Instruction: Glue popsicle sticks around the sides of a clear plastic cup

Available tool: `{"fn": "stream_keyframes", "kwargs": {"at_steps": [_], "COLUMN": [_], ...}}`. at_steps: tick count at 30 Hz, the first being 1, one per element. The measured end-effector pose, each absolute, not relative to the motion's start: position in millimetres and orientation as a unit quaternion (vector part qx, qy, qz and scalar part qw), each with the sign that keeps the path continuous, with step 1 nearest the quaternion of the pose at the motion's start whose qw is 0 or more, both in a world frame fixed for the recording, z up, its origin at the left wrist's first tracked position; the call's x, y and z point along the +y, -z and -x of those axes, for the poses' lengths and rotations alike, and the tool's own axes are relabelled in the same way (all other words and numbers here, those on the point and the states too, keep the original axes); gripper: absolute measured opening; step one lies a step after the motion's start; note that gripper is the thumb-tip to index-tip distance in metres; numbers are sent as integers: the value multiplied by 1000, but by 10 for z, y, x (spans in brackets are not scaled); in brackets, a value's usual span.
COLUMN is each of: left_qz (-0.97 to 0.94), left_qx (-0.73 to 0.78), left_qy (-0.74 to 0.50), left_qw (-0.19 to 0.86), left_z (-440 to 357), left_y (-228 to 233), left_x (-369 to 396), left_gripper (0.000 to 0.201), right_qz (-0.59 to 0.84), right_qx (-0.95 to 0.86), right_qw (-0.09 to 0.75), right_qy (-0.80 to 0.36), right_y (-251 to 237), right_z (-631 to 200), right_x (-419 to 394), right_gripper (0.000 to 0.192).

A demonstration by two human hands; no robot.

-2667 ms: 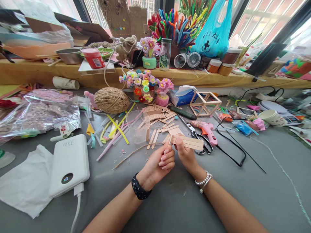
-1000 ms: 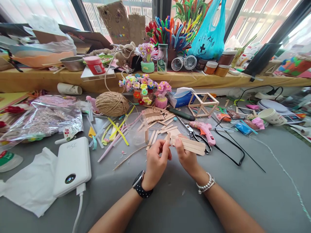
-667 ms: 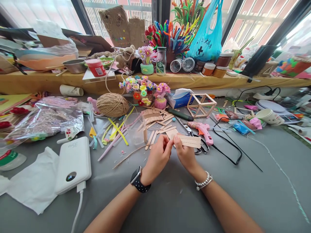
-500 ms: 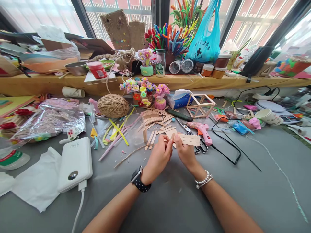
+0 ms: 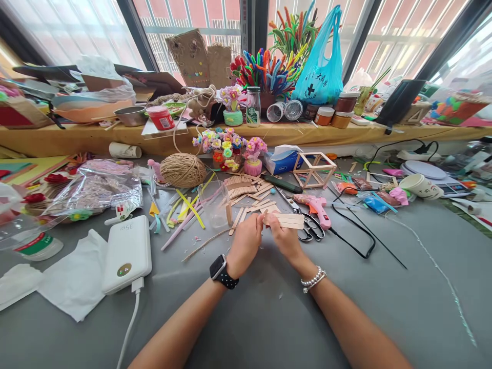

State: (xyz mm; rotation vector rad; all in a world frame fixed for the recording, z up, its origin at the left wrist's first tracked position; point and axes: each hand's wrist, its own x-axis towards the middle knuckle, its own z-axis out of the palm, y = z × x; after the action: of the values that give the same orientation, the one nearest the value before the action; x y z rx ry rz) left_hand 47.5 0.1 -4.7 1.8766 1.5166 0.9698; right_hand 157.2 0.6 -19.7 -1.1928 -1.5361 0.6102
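Left hand (image 5: 245,243) turned over, grip hidden; right hand (image 5: 286,242) pinches stick panel (image 5: 289,221) jutting rightward.

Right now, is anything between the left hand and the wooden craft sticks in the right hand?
Nothing visible: the left hand is beside the wooden craft sticks the right hand holds; contact is unclear.

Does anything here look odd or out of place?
Yes: a white cup lies on its side at the back left, and a patterned cup lies tipped by the scale; cups usually stand upright.
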Motion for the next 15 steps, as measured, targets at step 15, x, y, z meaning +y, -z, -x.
{"fn": "stream_keyframes", "kwargs": {"at_steps": [15], "left_qz": [-686], "left_qx": [558], "left_qy": [-369], "left_qw": [286], "left_z": [-373], "left_y": [128], "left_x": [214], "left_gripper": [23], "right_qz": [523], "right_qx": [-504], "right_qw": [592], "right_qy": [-350], "right_y": [302], "right_z": [-1681], "right_x": [97], "right_gripper": [38]}}
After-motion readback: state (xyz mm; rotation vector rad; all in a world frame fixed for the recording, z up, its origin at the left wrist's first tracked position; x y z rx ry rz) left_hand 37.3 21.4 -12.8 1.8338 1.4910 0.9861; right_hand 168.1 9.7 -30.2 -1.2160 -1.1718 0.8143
